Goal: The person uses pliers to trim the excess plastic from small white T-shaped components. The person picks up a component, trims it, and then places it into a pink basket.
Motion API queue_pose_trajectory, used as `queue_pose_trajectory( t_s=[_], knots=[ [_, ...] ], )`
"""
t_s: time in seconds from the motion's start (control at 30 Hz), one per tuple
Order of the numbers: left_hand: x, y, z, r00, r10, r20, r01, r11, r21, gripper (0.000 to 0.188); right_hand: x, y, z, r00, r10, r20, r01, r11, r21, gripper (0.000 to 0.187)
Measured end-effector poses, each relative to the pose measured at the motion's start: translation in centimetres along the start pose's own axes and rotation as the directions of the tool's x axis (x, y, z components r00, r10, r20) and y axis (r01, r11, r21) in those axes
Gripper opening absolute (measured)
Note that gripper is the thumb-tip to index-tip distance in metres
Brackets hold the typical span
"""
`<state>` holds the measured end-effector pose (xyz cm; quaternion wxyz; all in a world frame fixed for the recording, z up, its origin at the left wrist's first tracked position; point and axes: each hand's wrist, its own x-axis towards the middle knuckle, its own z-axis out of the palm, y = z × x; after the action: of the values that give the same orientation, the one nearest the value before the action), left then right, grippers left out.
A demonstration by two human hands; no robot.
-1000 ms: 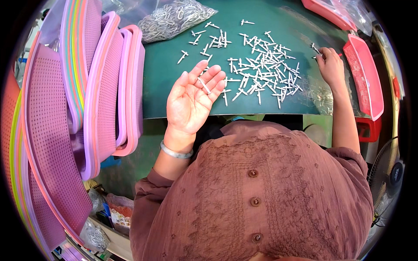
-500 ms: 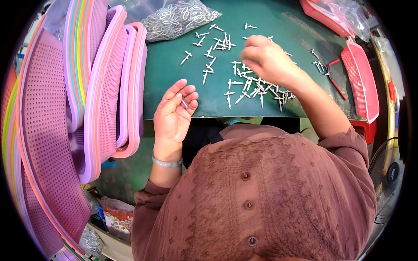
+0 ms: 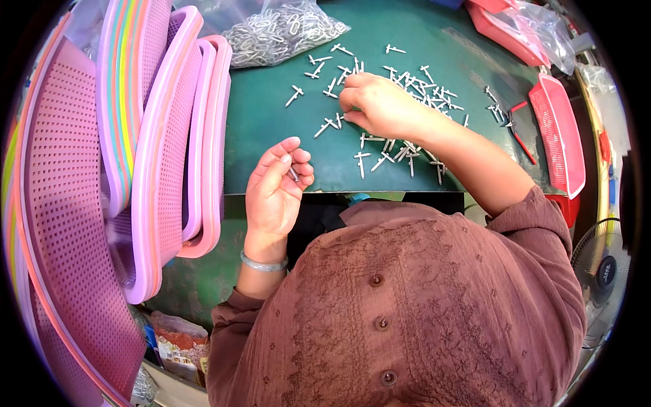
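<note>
My left hand (image 3: 274,193) is palm up at the table's near edge, fingers curled around a small silver metal pin (image 3: 293,174) whose end shows. Over the middle of the green table (image 3: 271,122), my right hand (image 3: 381,107) points left with its fingers bent together. Its thumb tip is right beside a small T-shaped metal pin (image 3: 340,121); whether anything is pinched there is hidden. Loose T-shaped metal pins (image 3: 424,85) of the same kind lie scattered around and beyond this hand, and partly under its wrist.
Stacked pink and purple perforated plastic baskets (image 3: 74,183) crowd the left side. A clear bag of metal links (image 3: 288,30) rests at the back. To the right are red-handled cutters (image 3: 513,129) and a pink basket (image 3: 559,136). A fan (image 3: 603,271) stands at lower right.
My right hand has moved left and a little nearer, uncovering pins at the back of the pile. My left hand stays nearly in place, still holding its pin.
</note>
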<state>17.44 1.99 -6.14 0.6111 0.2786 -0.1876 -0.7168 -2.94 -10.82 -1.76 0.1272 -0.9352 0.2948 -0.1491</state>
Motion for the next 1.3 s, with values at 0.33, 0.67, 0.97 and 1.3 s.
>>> queue_pose_trajectory(
  t_s=[0.33,0.67,0.97,1.3],
  knots=[
    [0.4,0.0,0.4,1.000,-0.005,-0.013,0.006,1.000,0.019,0.022,-0.8,0.7,1.0,0.994,-0.042,-0.099,0.033,0.995,-0.089,0.006],
    [1.0,0.1,1.3,0.998,-0.050,-0.046,0.055,0.993,0.101,0.024,-1.0,-0.8,-0.5,0.904,0.405,0.136,-0.405,0.712,0.574,0.016],
    [1.3,-0.2,1.6,0.996,-0.066,-0.054,0.071,0.992,0.101,0.023,-1.8,-1.0,-0.6,0.894,0.441,0.071,-0.390,0.692,0.607,0.014],
    [1.1,-0.4,1.3,0.998,-0.046,-0.041,0.049,0.996,0.072,0.023,-2.3,-1.8,0.1,0.912,-0.029,-0.409,0.042,0.999,0.022,0.011]
  ],
)
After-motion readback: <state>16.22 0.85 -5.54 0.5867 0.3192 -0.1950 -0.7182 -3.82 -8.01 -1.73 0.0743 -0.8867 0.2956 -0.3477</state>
